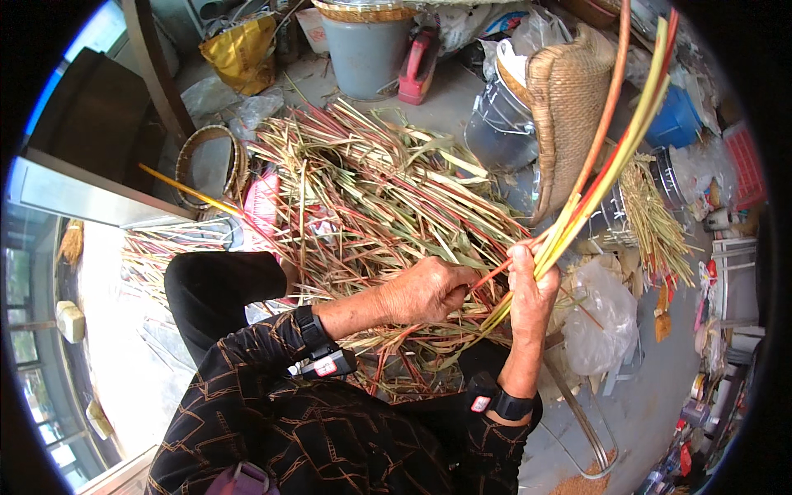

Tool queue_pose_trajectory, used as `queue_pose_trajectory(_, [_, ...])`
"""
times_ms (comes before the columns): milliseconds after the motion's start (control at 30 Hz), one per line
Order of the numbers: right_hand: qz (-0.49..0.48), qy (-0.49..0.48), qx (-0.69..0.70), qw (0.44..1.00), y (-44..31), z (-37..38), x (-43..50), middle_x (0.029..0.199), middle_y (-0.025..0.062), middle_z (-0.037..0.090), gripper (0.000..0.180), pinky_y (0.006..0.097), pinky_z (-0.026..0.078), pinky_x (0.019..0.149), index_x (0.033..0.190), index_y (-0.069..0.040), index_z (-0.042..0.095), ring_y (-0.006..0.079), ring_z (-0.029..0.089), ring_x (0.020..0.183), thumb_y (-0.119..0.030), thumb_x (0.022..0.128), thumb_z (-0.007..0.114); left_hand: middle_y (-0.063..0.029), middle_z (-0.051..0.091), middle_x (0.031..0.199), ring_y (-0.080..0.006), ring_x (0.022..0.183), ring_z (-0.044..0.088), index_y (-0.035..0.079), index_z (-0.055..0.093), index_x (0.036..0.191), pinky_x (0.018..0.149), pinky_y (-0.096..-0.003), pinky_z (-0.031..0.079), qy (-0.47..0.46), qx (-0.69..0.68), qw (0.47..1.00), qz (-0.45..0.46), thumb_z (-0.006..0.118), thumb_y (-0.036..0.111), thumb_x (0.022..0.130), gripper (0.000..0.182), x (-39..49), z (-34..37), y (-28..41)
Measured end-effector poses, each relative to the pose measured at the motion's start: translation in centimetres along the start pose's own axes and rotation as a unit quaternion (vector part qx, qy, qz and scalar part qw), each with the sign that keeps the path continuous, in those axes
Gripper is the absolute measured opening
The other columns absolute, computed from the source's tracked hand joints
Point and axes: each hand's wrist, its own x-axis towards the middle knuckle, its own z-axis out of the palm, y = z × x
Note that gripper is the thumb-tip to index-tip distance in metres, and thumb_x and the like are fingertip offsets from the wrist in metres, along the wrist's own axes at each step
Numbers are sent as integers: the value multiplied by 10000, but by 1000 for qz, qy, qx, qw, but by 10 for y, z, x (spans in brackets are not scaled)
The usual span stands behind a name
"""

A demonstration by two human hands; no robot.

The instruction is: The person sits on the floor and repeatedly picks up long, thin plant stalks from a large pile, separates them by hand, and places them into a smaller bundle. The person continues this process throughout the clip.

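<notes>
My right hand (533, 284) grips a small bundle of long red and yellow-green stalks (591, 179), which look like sorghum stalks. Their upper ends rise past the top right of the view. My left hand (427, 289) is close by on the left, its fingers pinched on a thin red stalk (493, 274) that runs across to the right hand. Beneath both hands spreads a large heap of cut stalks and dry leaves (383, 192). The left fingertips are partly hidden from above.
A woven basket scoop (569, 111) leans by a dark bucket (501, 127) at the right. Farther back stand a grey bucket (368, 55) and a red plastic container (417, 68). A round basket (210, 164) sits left. Tied seed heads (656, 216) and a plastic bag (600, 318) lie right.
</notes>
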Motion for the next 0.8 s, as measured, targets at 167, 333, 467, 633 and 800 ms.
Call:
queue_pose_trajectory(167, [3, -2, 73, 997, -1, 2, -2, 763, -15, 507, 113, 189, 309, 496, 918, -56, 559, 33, 397, 576, -160, 958, 578, -94, 582, 687, -181, 616, 588, -7, 613, 940, 583, -327, 479, -25, -107, 993, -41, 545, -62, 758, 201, -5, -2, -8])
queue_pose_trajectory(333, [-14, 23, 116, 993, -5, -15, 1, 723, 5, 493, 126, 204, 330, 491, 910, -49, 537, 53, 405, 541, -155, 972, 565, -93, 641, 752, -186, 691, 640, 24, 630, 911, 637, -321, 528, 46, 10, 994, -104, 564, -25, 800, 138, -10, -1, -62])
queue_pose_trajectory(467, [-47, 90, 172, 980, -7, -32, 6, 787, 8, 534, 143, 192, 336, 478, 911, -49, 547, 42, 424, 568, -176, 969, 581, -136, 678, 836, -291, 770, 682, 27, 633, 895, 683, -393, 559, 51, 276, 948, -152, 577, 65, 858, 77, -27, -27, -116])
queue_pose_trajectory(633, [-89, 187, 170, 963, -4, -44, 11, 703, -3, 497, 140, 191, 322, 455, 919, -48, 545, 51, 394, 516, -170, 955, 604, -160, 671, 978, -289, 858, 655, -3, 619, 1129, 774, -363, 509, -66, 15, 993, -91, 541, 240, 966, 303, -41, -33, -125])
queue_pose_trajectory(800, [-85, 375, 172, 907, -11, -80, 13, 614, -23, 395, 181, 221, 291, 449, 934, -25, 569, 68, 341, 495, -201, 948, 604, -134, 670, 979, -218, 948, 640, -11, 603, 1202, 817, -346, 524, -77, -174, 948, -255, 554, 487, 944, 563, -49, -61, -103])
